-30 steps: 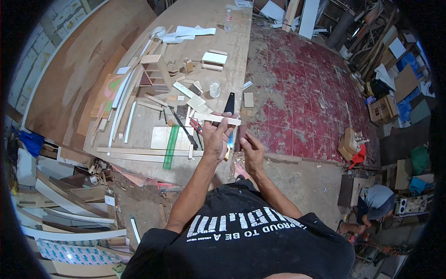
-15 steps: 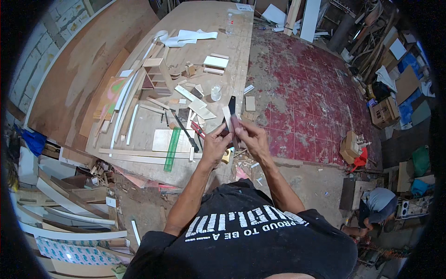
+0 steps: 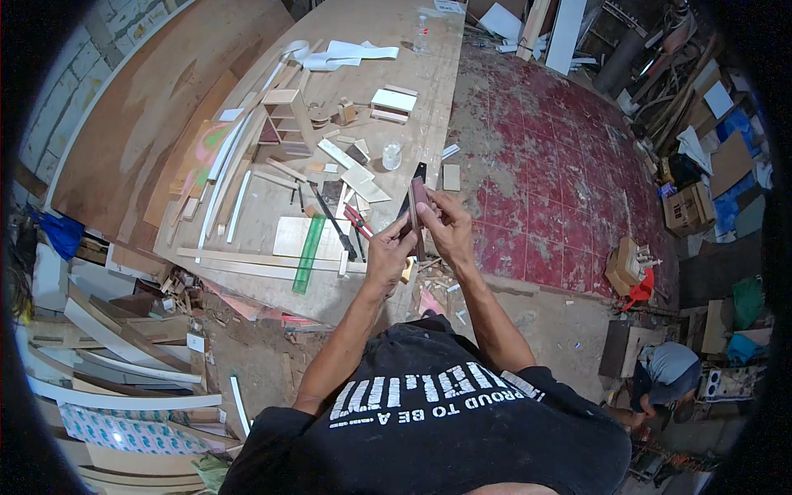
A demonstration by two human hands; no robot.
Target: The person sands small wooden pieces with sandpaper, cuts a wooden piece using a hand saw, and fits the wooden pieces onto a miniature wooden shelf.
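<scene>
Above the near right edge of the workbench (image 3: 247, 301), both hands meet. My left hand (image 3: 389, 252) is closed on the lower end of a thin wood strip (image 3: 411, 200), held on edge. My right hand (image 3: 448, 227) pinches a reddish-brown piece (image 3: 420, 191), which looks like sandpaper, against the strip's right side. My fingers hide the lower parts of both. Just beyond them a black flat tool end with a hole (image 3: 421, 169) shows, the rest of it covered. Left of my left hand lie red-handled pliers (image 3: 358, 221) and a long black tool (image 3: 332, 221).
A green ruler (image 3: 308, 254) lies on a pale board at the bench's near side. Wood offcuts (image 3: 363, 183), a clear plastic cup (image 3: 392, 156) and a small wooden shelf (image 3: 285, 120) stand or lie farther off. At the lower right another person (image 3: 670, 371) crouches.
My right hand's reddish-brown piece has moved up and over the wood strip, covering its pale face. The strip has turned more edge-on. The view has shifted slightly.
</scene>
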